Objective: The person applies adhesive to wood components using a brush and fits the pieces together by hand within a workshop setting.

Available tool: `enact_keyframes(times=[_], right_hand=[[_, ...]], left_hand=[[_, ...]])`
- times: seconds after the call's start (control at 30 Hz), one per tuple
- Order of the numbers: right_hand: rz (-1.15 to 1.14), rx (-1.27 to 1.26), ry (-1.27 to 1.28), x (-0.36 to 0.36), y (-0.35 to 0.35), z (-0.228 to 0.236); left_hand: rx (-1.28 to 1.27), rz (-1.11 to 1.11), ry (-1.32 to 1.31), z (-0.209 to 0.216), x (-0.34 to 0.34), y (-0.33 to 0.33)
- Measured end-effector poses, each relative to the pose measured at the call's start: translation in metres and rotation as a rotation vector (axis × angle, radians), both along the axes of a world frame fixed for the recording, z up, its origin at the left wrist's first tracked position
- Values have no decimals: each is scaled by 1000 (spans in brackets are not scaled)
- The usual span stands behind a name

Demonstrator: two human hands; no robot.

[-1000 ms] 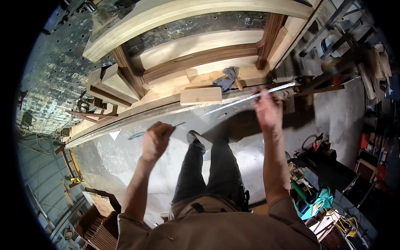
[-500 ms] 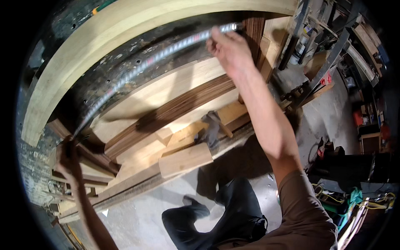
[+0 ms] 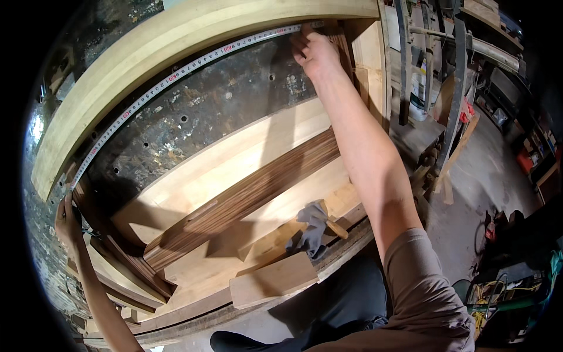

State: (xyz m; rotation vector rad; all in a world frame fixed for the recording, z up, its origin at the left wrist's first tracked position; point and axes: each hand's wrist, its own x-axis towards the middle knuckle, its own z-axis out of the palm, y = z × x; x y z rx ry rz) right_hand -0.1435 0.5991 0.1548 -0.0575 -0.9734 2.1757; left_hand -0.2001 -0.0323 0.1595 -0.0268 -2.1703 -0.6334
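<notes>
A white tape measure blade [image 3: 173, 77] stretches between my hands, along the inner edge of a pale wooden beam [image 3: 170, 50]. My right hand [image 3: 316, 54] is at the far right, pinching the blade near its end, by a dark brown wooden end piece [image 3: 342, 50]. My left hand [image 3: 68, 223] grips the tape's other end at the far left, beside another dark wooden piece [image 3: 105, 226]; its fingers are partly hidden. Nearer me, a dark striped wooden rail [image 3: 252, 188] lies across pale boards [image 3: 234, 149].
Beneath the wood is a dark, paint-spotted worktop [image 3: 223, 97] with holes. A grey cloth [image 3: 311, 232], a wooden handle [image 3: 337, 229] and a pale wood block [image 3: 272, 281] lie along the near edge. Metal racks [image 3: 460, 88] stand at the right.
Both hands have carried the tape away from me, up against the pale beam. The view has shifted too, showing more of the worktop between tape and boards.
</notes>
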Motion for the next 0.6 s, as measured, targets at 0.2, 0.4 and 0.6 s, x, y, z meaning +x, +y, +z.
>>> enact_keyframes(times=[0.2,0.4,0.6], right_hand=[[-36,-142,-32,-5,-9,7],[32,-67,-78,-1,9,9],[6,-104,-113,-10,-17,20]], left_hand=[[-127,-6,137,12,-3,-5],[-157,-17,108,32,10,19],[-258,29,171,40,23,-4]])
